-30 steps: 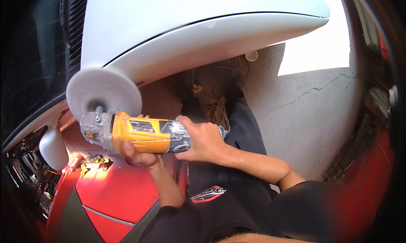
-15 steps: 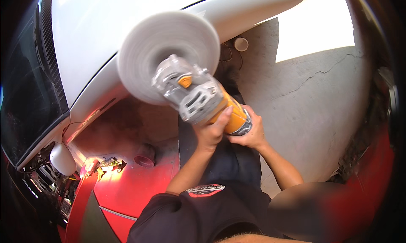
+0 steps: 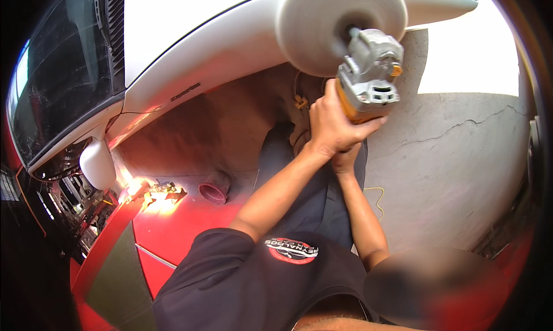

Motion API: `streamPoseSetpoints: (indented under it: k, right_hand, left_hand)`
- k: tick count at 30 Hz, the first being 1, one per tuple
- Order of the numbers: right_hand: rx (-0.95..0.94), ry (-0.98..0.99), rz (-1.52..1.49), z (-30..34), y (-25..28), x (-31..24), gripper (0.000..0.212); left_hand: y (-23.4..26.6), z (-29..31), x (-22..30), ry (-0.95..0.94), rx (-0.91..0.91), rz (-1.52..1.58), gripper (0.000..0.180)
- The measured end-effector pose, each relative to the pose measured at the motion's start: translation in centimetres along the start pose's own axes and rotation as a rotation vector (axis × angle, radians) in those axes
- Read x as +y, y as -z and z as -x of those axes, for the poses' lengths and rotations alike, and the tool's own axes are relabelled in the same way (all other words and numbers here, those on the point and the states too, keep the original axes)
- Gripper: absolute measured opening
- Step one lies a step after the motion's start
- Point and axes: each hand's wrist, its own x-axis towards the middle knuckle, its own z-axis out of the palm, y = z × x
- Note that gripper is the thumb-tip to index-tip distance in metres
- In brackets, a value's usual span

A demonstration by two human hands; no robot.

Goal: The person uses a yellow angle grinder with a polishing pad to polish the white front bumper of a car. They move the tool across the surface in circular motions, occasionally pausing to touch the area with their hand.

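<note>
A yellow and grey polisher [image 3: 371,72] is held out ahead, at the upper middle. Its round white pad [image 3: 308,34] is smeared by spin and overlaps the white car's fender [image 3: 230,43]; whether it touches the paint I cannot tell. My left hand [image 3: 334,124] is closed round the polisher's body just behind the grey head, thumb reaching to the right. Below it, my right hand [image 3: 347,159] grips the rear end, with most of its fingers hidden behind the left hand and wrist.
The white car's side mirror [image 3: 98,165] and dark windshield [image 3: 60,72] are at the left. Beside a red panel [image 3: 173,224] stands a reddish bucket [image 3: 214,188]. A thin yellow cord [image 3: 379,200] lies on the cracked concrete floor [image 3: 438,158] at the right.
The polisher has moved right and farther out along the fender, both hands still on it. Its head has swung more upright. The left hand now covers more of the right.
</note>
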Motion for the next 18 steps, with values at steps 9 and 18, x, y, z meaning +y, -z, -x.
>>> streamPoseSetpoints:
  k: [9, 18]
  right_hand:
    - [-0.237, -0.04, 0.19, 10.8, -19.8, 0.4, 0.086]
    - [-0.392, -0.023, 0.291, 8.5, -16.3, 0.1, 0.086]
  left_hand:
    - [26.4, 11.0, -16.3, 0.128, 0.041, 0.331, 0.063]
    - [23.8, 11.3, -16.6, 0.072, 0.179, 0.351, 0.074]
